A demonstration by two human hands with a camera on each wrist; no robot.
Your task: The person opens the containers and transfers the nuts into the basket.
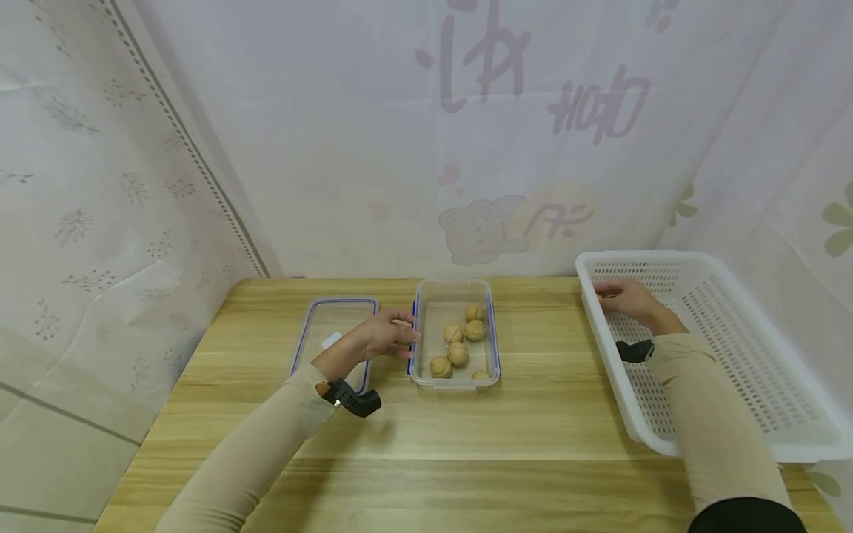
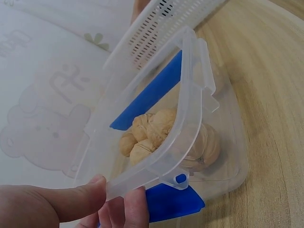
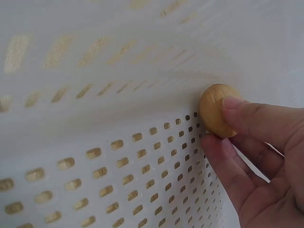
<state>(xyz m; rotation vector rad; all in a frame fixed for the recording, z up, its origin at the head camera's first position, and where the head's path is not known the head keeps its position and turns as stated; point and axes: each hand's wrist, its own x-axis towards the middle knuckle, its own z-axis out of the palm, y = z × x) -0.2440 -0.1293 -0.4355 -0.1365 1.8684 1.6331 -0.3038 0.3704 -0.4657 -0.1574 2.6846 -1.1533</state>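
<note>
The right hand [image 1: 629, 302] pinches a walnut [image 3: 212, 113] between thumb and fingers inside the basket [image 1: 713, 300]; the left hand [image 1: 383, 334] has thumb and fingers on the box [image 1: 429, 322] rim, likely steadying it.

Counter [image 1: 540, 422] offers unobstructed passage between clear box [image 1: 455, 383] and white basket [image 1: 614, 370]. Both containers' walls bar low sideways entry; tops stand open. Left hand [image 1: 386, 335] blocks the box's left side; right hand [image 1: 633, 302] obstructs inside the basket's left wall.
</note>
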